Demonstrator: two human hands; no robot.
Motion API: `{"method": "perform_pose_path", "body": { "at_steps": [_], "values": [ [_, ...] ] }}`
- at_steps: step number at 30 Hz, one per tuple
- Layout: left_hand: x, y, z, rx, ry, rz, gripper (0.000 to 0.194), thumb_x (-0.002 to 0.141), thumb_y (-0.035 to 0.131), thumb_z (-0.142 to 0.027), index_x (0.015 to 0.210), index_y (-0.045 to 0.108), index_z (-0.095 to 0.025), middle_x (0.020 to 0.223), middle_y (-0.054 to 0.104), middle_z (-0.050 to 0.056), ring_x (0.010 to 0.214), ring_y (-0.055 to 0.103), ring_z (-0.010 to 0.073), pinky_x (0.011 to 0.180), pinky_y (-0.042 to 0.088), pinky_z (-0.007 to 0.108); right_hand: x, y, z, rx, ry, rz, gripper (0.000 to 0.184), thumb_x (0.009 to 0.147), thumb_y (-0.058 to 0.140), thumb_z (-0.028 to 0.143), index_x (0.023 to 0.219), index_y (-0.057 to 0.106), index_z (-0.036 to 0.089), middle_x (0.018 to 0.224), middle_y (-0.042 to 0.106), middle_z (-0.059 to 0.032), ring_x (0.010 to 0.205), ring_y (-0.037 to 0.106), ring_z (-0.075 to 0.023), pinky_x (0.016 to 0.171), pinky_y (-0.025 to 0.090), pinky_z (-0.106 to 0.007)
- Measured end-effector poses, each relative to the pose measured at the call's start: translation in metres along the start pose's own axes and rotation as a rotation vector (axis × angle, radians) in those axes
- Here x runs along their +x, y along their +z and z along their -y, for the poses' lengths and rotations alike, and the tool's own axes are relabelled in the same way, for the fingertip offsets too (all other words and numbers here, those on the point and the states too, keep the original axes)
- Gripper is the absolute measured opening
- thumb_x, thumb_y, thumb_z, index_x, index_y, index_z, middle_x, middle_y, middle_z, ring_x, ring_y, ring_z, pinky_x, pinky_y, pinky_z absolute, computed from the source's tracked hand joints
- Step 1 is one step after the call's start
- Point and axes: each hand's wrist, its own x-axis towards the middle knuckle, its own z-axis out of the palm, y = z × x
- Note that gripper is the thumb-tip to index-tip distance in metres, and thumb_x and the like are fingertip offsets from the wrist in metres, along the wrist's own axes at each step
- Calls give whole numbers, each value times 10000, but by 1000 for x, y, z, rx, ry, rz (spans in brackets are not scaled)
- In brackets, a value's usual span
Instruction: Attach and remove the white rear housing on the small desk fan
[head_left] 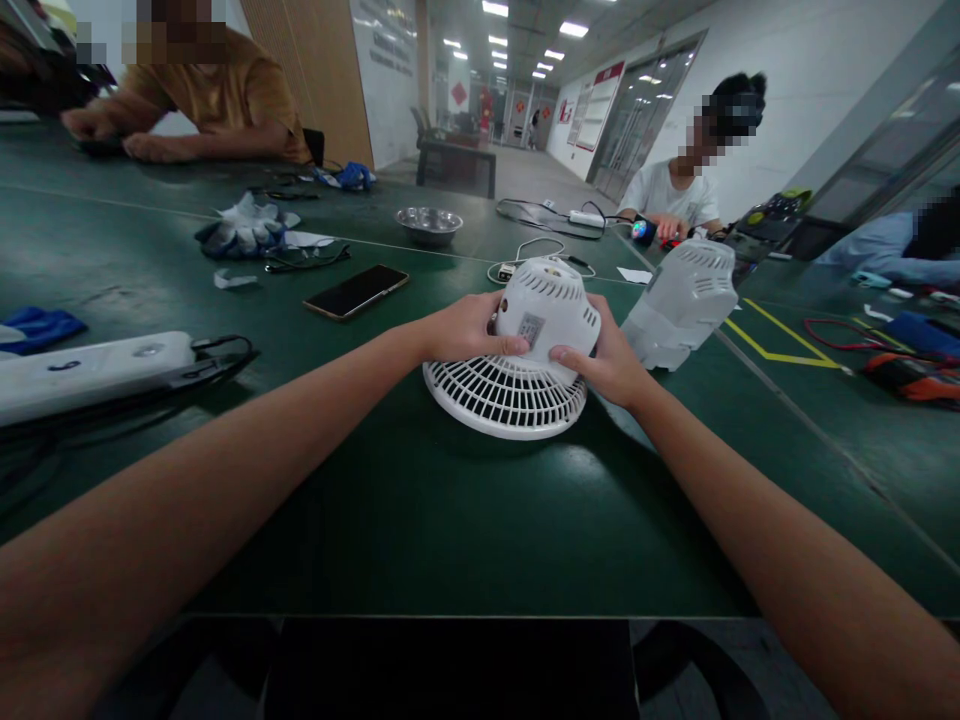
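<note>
A white plastic fan motor housing [546,305] with vent slots and a grey label sits over a round white fan grille [510,405] on the green table. Whether the two are joined I cannot tell. My left hand [476,328] grips the housing from the left, thumb along its lower front. On the opposite side my right hand [609,358] holds it with the thumb pressed near the lower edge. The far fingers of both hands are hidden behind the housing. Just right of my right hand stands a larger white slotted plastic housing [682,300].
Left lie a dark phone [357,291], gloves [241,230] and a white power strip [97,375]. A metal bowl [428,225] and a white cable [525,262] are farther back. Orange-and-black tools [911,378] lie right. Several people sit around the table.
</note>
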Motion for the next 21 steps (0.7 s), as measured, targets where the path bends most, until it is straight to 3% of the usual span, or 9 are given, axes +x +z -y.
{"method": "perform_pose_path", "body": {
  "at_steps": [21],
  "values": [
    [-1,1,1,-32,-24,16,732,815,667,-610,1382,535,-167,1315,685,176,1141,688,312,950,553,438,0,-1,4,-31,9,2,826,757,777,609,1417,411,275,1303,630,-110,1194,610,-387,1030,496,-628]
  ]
}}
